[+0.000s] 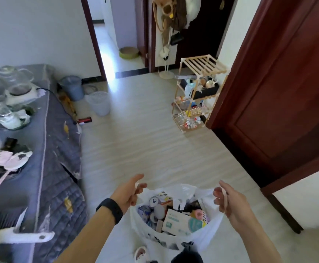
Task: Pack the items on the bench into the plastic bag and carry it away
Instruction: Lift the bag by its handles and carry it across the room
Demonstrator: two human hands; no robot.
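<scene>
A white plastic bag (151,229) hangs open in front of me, above the floor. It is filled with several packed items, among them a white and green box (175,218), cans and small packets. My left hand (129,190) grips the bag's left handle with curled fingers. My right hand (229,201) grips the right handle, which loops over its fingers. Both hands hold the mouth of the bag apart. A black band sits on my left wrist.
A bench with a dark quilted cover (46,149) runs along the left, with glass jars and a pink-handled tool on it. Two bins (97,103) stand beyond it. A wooden rack (196,93) and a dark red door (280,88) stand to the right. A doorway (107,44) lies ahead.
</scene>
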